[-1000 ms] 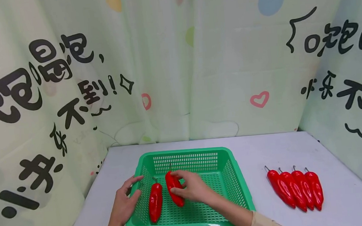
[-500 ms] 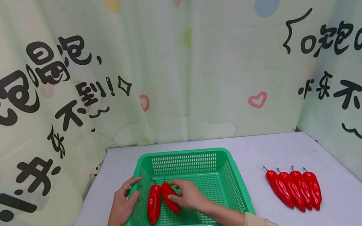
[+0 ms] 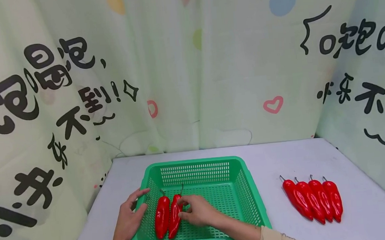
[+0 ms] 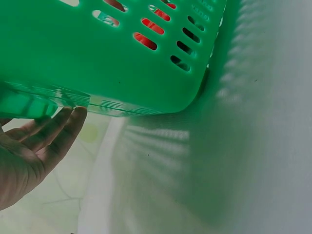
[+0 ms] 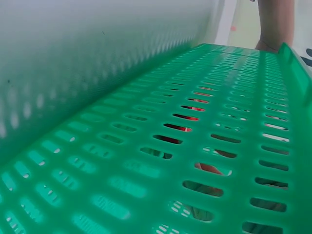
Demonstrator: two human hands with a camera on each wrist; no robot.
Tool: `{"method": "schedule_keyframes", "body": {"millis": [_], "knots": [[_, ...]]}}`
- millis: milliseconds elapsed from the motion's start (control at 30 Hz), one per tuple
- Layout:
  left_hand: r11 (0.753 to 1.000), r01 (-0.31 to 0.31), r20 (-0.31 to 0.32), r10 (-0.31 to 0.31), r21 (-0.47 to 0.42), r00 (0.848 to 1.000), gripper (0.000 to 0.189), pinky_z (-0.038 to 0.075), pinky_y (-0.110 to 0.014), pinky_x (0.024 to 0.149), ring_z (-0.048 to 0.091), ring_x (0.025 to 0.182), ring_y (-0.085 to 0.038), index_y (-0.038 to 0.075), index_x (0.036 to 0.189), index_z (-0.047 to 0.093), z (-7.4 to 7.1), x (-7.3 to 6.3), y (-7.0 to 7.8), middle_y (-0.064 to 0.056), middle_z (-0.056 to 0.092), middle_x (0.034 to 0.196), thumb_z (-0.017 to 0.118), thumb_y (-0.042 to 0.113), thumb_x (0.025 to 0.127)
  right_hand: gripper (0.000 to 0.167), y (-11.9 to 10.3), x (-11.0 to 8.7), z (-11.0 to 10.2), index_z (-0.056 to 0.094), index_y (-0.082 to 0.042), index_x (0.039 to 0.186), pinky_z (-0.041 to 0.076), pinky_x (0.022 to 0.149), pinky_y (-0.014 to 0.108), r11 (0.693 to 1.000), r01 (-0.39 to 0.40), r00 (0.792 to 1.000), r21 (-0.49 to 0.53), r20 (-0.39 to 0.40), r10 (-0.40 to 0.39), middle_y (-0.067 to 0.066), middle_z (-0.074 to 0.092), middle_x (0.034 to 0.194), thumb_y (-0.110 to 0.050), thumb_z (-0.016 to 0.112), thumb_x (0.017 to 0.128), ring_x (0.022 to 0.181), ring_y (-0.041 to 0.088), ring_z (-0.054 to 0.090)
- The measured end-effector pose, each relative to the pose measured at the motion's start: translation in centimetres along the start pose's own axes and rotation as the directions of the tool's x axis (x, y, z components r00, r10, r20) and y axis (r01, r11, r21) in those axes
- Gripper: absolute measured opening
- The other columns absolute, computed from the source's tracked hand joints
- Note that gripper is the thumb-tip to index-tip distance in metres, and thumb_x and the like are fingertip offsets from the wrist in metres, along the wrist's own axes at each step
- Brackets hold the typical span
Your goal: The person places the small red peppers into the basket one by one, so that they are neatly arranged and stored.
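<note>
Two glossy red chili peppers lie side by side in the left part of a green plastic basket (image 3: 252, 190). My right hand (image 3: 199, 211) reaches over the basket's front and pinches the right-hand chili pepper (image 3: 174, 220) at its right side with curled finger and thumb. Just left of it lies the other chili pepper (image 3: 162, 217), stem pointing away. My left hand (image 3: 129, 217) rests on the basket's left side. In the left wrist view its fingers (image 4: 66, 129) are fairly straight against the basket's outer wall. The right wrist view shows mostly the slotted wall (image 5: 195, 146), hiding the right hand.
Several more red chili peppers (image 3: 312, 201) lie in a slanting row on the white table (image 3: 283, 158), right of the basket. A printed curtain (image 3: 229, 75) encloses the table at the back and both sides.
My right hand has moved left with the chili pepper, which now lies beside the first one and has turned so its stem leans right. The left hand stays at the basket's left side.
</note>
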State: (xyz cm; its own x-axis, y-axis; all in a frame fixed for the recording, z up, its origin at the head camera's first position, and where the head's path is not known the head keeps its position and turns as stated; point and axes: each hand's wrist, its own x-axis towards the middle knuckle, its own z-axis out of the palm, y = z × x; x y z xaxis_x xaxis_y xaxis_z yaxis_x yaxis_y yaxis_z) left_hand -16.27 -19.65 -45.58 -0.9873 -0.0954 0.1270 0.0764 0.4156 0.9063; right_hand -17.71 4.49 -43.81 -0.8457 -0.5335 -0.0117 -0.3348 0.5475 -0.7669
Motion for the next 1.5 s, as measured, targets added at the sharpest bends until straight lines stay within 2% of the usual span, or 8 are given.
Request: {"method": "schedule_keyframes", "body": {"millis": [200,300,567,800,1000,1133,1333,1500], "knots": [[1.0,-0.001,-0.014,0.001,-0.006,1.0,0.043,0.05,-0.059,0.102,0.049,0.137,-0.046,0.01,0.137,0.064,-0.6,0.0,0.3,-0.022,0.046,0.155,0.057,0.005,0.094,0.037,-0.8,0.2,-0.5,0.065,0.002,0.127,0.059,0.075,0.031,0.999,0.04,0.999,-0.002,-0.023,-0.04,0.016,0.069,0.121,-0.013,0.071,0.094,0.095,0.03,0.073],[1.0,-0.002,-0.023,0.002,-0.011,1.0,0.043,0.055,-0.056,0.095,0.054,0.131,-0.047,0.009,0.137,0.064,-0.8,0.0,0.3,-0.023,0.045,0.155,0.056,0.005,0.095,0.038,-1.0,0.3,-0.7,0.064,0.003,0.128,0.057,0.075,0.028,0.998,0.064,0.997,-0.027,-0.042,-0.065,0.017,0.068,0.123,-0.014,0.071,0.094,0.093,0.027,0.073],[1.0,0.009,-0.025,-0.01,-0.009,1.0,0.044,0.05,-0.056,0.101,0.054,0.132,-0.044,0.008,0.138,0.064,-0.9,0.0,-0.1,-0.023,0.047,0.154,0.055,0.005,0.095,0.038,-1.4,0.1,-0.9,0.066,0.0,0.128,0.056,0.075,0.027,0.994,0.091,0.991,-0.057,-0.093,-0.096,0.016,0.068,0.122,-0.016,0.072,0.093,0.093,0.023,0.072],[1.0,0.014,-0.025,-0.014,-0.013,1.0,0.044,0.052,-0.047,0.096,0.058,0.128,-0.042,0.01,0.138,0.065,-0.9,-0.1,-0.3,-0.022,0.047,0.154,0.055,0.006,0.095,0.04,-1.5,-1.1,-1.3,0.064,-0.002,0.13,0.056,0.075,0.024,0.988,0.143,0.978,-0.054,-0.147,-0.149,0.017,0.065,0.126,-0.019,0.071,0.095,0.1,0.031,0.068],[1.0,0.021,-0.027,-0.021,-0.016,0.999,0.044,0.051,-0.05,0.098,0.057,0.129,-0.043,0.01,0.138,0.064,-0.9,-0.1,-0.4,-0.022,0.047,0.154,0.056,0.005,0.095,0.042,-1.7,-2.1,-2.0,0.063,-0.007,0.134,0.06,0.081,0.036,0.985,0.151,0.966,-0.089,-0.199,-0.166,0.01,0.065,0.125,-0.022,0.071,0.095,0.104,0.031,0.067],[0.999,0.038,-0.027,-0.038,-0.012,0.999,0.044,0.05,-0.052,0.099,0.057,0.129,-0.043,0.01,0.138,0.064,-0.8,-0.2,-0.3,-0.022,0.046,0.155,0.056,0.006,0.095,0.044,-1.5,-2.8,-2.5,0.062,-0.008,0.136,0.061,0.084,0.041,0.984,0.164,0.957,-0.076,-0.228,-0.177,0.009,0.065,0.125,-0.022,0.071,0.095,0.106,0.031,0.067],[0.999,0.024,-0.028,-0.025,-0.022,0.999,0.044,0.052,-0.042,0.094,0.058,0.128,-0.041,0.01,0.137,0.065,-0.6,-0.2,-0.3,-0.022,0.047,0.154,0.056,0.005,0.095,0.045,-0.9,-4.3,-3.7,0.061,-0.008,0.137,0.059,0.089,0.042,0.987,0.158,0.949,-0.008,-0.274,-0.154,0.009,0.063,0.131,-0.028,0.069,0.098,0.11,0.029,0.066],[0.999,-0.005,-0.021,0.004,-0.034,1.0,0.044,0.051,-0.039,0.094,0.057,0.13,-0.04,0.009,0.137,0.065,-0.1,0.0,-0.5,-0.021,0.05,0.152,0.055,0.003,0.094,0.044,-0.1,-5.6,-5.3,0.062,-0.009,0.137,0.059,0.089,0.038,0.991,0.132,0.931,0.002,-0.343,-0.124,0.01,0.064,0.134,-0.027,0.07,0.097,0.111,0.03,0.068]]}}
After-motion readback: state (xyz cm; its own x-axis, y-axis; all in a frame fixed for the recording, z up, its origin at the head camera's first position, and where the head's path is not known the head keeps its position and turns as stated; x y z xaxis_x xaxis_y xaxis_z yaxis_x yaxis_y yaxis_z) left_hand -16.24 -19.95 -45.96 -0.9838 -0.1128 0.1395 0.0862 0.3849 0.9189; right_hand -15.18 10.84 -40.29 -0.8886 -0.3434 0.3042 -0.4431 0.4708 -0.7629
